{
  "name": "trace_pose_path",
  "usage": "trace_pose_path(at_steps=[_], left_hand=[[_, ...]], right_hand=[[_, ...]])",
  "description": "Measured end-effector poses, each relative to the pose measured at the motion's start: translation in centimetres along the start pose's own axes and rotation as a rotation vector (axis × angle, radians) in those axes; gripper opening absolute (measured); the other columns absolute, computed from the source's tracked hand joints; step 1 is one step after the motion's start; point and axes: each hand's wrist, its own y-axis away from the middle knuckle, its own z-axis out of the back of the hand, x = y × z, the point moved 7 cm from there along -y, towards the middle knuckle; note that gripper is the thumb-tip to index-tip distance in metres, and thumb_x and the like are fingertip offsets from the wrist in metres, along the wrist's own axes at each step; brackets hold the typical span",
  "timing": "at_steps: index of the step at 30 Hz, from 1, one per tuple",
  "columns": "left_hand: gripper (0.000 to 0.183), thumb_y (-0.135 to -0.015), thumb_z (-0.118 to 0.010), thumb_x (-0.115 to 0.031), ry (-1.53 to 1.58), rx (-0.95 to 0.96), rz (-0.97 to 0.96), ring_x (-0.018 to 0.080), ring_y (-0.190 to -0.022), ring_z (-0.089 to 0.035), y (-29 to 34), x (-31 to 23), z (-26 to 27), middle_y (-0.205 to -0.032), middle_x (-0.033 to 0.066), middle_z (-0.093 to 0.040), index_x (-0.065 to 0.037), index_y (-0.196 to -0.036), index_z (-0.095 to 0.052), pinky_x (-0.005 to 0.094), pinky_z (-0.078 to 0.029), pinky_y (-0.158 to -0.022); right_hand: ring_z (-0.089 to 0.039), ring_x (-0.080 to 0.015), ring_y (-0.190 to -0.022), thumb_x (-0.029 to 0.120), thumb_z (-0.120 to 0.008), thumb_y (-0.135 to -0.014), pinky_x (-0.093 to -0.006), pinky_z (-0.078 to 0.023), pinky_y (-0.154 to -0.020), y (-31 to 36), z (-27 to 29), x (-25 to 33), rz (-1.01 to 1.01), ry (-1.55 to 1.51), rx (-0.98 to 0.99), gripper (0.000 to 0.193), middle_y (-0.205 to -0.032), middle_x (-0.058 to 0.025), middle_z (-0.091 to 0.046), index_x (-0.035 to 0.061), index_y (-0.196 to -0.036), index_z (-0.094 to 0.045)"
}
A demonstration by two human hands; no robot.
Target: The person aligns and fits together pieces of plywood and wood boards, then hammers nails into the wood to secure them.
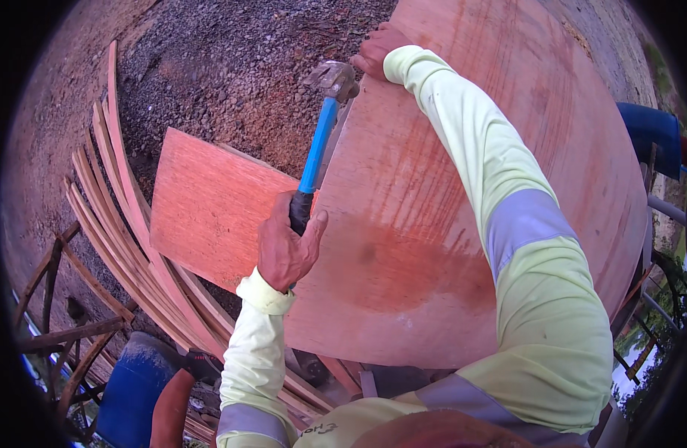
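My left hand (287,243) is closed round the black grip of a hammer (314,153) with a blue shaft. The hammer points away from me, and its worn metal head is just left of my right hand. At the far left edge of a large reddish plywood sheet (403,299), my right hand (381,48) is closed over the edge. Its fingertips are partly hidden, so I cannot see whether they also hold something small. A smaller orange-red plywood piece (209,209) lies left of the hammer, and its right end meets the large sheet's edge.
Long wooden strips (127,216) lie in a bundle on the left. Dark gravel (224,82) covers the ground beyond. A blue drum (138,388) stands at lower left beside wooden poles (75,336). Another blue container (650,138) is at the right.
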Motion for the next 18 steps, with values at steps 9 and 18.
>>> trace_pose_path(at_steps=[9, 18], left_hand=[[0.023, -0.092, -0.063, -0.022, 0.021, -0.039, 0.027, 0.0342, -0.053, -0.058, -1.9, 1.2, -2.5, -0.064, 0.0161, -0.055, -0.004, -0.096, -0.049, 0.0418, -0.044, -0.05], [0.02, -0.093, -0.06, -0.018, 0.29, -0.27, -0.19, 0.009, -0.058, -0.048, 2.0, -3.0, 0.1, -0.066, 0.004, -0.053, -0.001, -0.095, -0.049, 0.0271, -0.043, -0.054]], right_hand=[[-0.065, -0.0298, -0.081, 0.033, -0.044, -0.09, -0.0407, -0.038, -0.091, -0.9, 1.0, 1.2, 0.049, 0.029, -0.042, 0.038, -0.083, -0.0146, -0.07, 0.0078, -0.079, -0.07], [-0.065, -0.0294, -0.08, 0.029, -0.043, -0.09, -0.0401, -0.037, -0.091, 0.9, -0.4, -1.5, -0.033, 0.026, -0.111, 0.033, -0.081, -0.0114, -0.07, 0.0111, -0.077, -0.068]])
